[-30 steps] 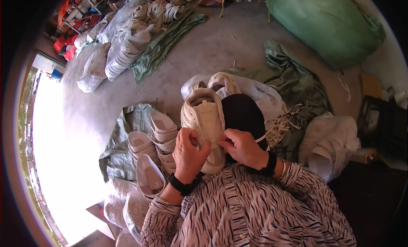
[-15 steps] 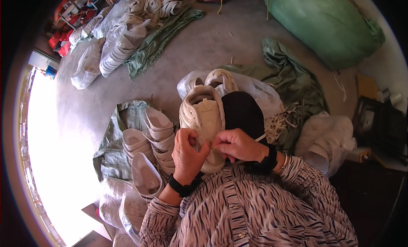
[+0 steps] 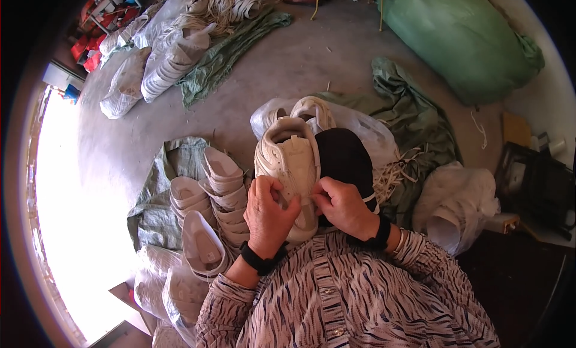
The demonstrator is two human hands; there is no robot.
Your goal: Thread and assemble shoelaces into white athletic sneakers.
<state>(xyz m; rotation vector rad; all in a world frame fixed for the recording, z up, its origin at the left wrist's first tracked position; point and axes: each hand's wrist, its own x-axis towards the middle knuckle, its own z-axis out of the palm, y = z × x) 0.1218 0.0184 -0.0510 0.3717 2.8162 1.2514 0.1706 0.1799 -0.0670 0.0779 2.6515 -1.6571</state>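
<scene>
A cream sneaker (image 3: 297,156) lies in front of me, its opening turned away and its toe toward my body. My left hand (image 3: 267,216) is closed on the shoe's left side, with the thumb pressed on the front of the upper. At the right edge, my right hand (image 3: 347,209) pinches thumb and fingertips together close to the eyelet area. What it pinches is too small to make out. A black rounded piece (image 3: 347,153) lies under and beside the shoe, and a short white strip shows on it by my right hand.
Stacked pale shoe uppers (image 3: 225,189) stand at the left on a green woven sack (image 3: 147,195). Beyond the sneaker lie bagged shoes (image 3: 354,123) and a bundle of cream laces (image 3: 396,171). A big green sack (image 3: 459,42) rests at far right. Plastic-wrapped shoes (image 3: 171,63) lie at far left.
My right hand has risen slightly away from my body along the shoe's edge, its fingers still pinched. My left hand stays on the shoe, and the view has shifted a little.
</scene>
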